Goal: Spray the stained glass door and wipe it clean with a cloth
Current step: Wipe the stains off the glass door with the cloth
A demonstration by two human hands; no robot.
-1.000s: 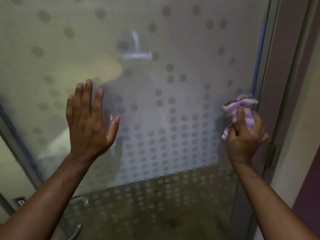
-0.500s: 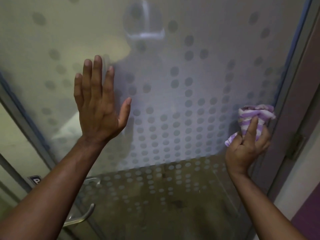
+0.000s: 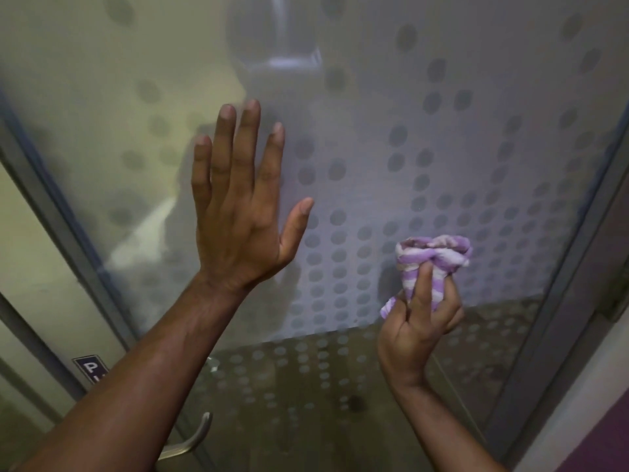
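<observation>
While the left hand (image 3: 238, 212) lies flat on the glass door (image 3: 442, 148), fingers straight and spread upward, the right hand (image 3: 418, 321) is raised beside it, fingers curled tight round a bunched cloth (image 3: 434, 260) pressed against the dotted pane.

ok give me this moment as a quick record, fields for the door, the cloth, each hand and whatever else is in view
glass door: frosted, with a dot pattern
cloth: purple and white stripes, bunched up
left hand: fingers straight, palm toward the glass; contact unclear
right hand: grips the cloth, holds it up at the glass to the right of the left hand
door handle: metal lever, lower left
sign: small dark plate with a P, on the left frame
</observation>
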